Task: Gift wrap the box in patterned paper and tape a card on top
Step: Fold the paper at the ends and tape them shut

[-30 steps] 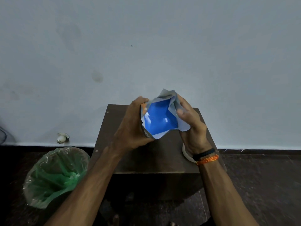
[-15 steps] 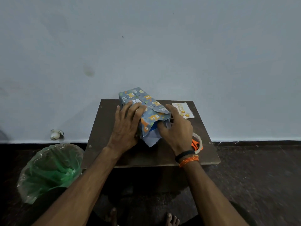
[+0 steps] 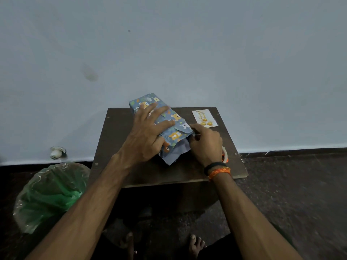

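The box [image 3: 174,126], covered in blue paper with bears, lies slanted on the small dark table [image 3: 146,173]. My left hand [image 3: 148,134] presses flat on top of it, fingers spread. My right hand [image 3: 205,144] pinches the loose paper at the box's near right end, where the plain underside of the paper [image 3: 175,152] sticks out. A white card [image 3: 204,118] with gold balloons lies at the table's far right corner.
A tape roll [image 3: 225,153] with something orange beside it peeks out behind my right wrist. A bin lined with a green bag [image 3: 48,194] stands on the floor to the left. The wall is just behind the table. My bare feet show below.
The box was held up with its open end facing me; it now lies on the table. My left hand moved onto its top and my right hand closed on the end paper.
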Demonstrator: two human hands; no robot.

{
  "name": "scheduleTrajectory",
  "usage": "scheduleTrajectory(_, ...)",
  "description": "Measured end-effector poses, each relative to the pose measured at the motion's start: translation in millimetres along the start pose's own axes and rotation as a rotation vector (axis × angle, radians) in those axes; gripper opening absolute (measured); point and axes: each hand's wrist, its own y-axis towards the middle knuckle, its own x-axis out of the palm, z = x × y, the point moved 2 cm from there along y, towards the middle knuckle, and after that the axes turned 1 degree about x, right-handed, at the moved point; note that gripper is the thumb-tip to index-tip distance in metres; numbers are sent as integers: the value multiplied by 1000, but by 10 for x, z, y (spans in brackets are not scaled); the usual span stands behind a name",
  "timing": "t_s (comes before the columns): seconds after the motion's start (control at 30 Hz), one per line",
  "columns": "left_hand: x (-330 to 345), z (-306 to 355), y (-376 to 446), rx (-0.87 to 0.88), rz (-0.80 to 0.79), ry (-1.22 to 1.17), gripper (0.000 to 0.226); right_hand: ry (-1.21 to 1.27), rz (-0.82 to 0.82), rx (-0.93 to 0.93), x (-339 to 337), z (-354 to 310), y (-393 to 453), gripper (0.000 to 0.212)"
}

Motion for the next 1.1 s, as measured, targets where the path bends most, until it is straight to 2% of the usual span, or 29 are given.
scheduleTrajectory(0.13, -23, -2, 23, -1, -71, -374, 53, 16, -52, 17, 8, 7, 44, 27)
scheduleTrajectory(0.23, 29, -21, 19, 15, -86, -287, 46, 84, -69, 23, 49, 23, 67, 26)
scheduleTrajectory(0.37, 57, -18, 9, 21, -117, -191, 50, 65, -38, 13, 78, 58, 103, 33)
scheduleTrajectory(0.47, 42, -15, -28, 4, -137, -253, 50, 36, 40, 98, 17, 131, 135, 30)
scheduleTrajectory(0.63, -13, -82, -49, -29, -151, -395, 53, -1, 17, 313, -37, 85, 122, 19)
scheduleTrajectory(0.73, -20, -116, -67, -20, -151, -377, 54, 211, -105, 489, -81, 42, 61, 22)
scheduleTrajectory(0.83, 36, -130, -62, -21, -170, -280, 50, 671, -338, 598, -39, -105, -113, 18)
scheduleTrajectory(0.93, 61, -148, -42, -27, -166, -281, 48, 1034, -444, 674, 51, -249, -289, 17)
scheduleTrajectory(1.07, 83, -167, -37, -23, -152, -282, 46, 1069, -629, 637, 204, -321, -479, 6)
scheduleTrajectory(1.1, 81, -170, -33, -27, -156, -290, 46, 1045, -638, 621, 232, -333, -508, 12)
